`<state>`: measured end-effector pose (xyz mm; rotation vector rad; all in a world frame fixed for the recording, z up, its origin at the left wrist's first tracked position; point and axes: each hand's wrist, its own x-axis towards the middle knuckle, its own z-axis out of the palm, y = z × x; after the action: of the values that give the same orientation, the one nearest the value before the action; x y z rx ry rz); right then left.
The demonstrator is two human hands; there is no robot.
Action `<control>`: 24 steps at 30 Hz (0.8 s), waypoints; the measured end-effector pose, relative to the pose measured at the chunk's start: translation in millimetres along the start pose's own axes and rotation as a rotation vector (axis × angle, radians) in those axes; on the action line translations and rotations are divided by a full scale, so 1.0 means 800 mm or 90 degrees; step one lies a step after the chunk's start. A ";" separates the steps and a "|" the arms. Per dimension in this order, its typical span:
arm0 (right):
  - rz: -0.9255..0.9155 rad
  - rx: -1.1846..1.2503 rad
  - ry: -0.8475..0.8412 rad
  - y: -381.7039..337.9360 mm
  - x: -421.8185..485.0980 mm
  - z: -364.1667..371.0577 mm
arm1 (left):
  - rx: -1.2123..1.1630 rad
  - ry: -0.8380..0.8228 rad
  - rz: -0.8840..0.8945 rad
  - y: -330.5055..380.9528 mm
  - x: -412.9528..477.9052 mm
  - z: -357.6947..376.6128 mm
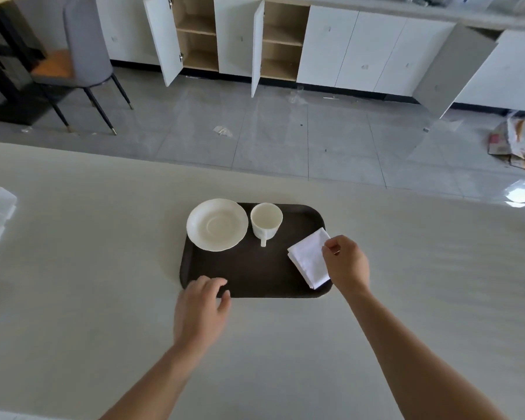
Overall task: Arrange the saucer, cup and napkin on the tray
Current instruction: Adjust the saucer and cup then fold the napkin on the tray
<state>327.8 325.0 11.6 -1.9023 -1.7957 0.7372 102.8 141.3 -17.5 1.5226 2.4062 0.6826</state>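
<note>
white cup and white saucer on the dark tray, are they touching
Apart. The head view shows a thin strip of dark tray between the white ceramic cup and the round white saucer.

I see my right hand [346, 263] pinching the napkin [309, 257] on the tray [255, 268]; left of that grip stands the cup [266, 221], the saucer [216, 224] farther left.
</note>
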 end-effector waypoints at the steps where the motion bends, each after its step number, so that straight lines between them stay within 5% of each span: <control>1: -0.005 -0.006 0.005 0.006 0.003 -0.007 | -0.054 -0.014 0.014 0.024 0.004 0.004; 6: -0.010 -0.071 -0.047 0.037 0.016 -0.024 | -0.170 -0.096 0.082 0.111 0.028 0.035; 24: 0.111 -0.007 -0.128 0.053 0.030 -0.024 | 0.059 -0.179 0.190 0.180 0.050 0.111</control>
<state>373.4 346.4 -2.9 -2.0752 -1.7661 1.0140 236.6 252.6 -21.7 1.8977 2.0514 0.3795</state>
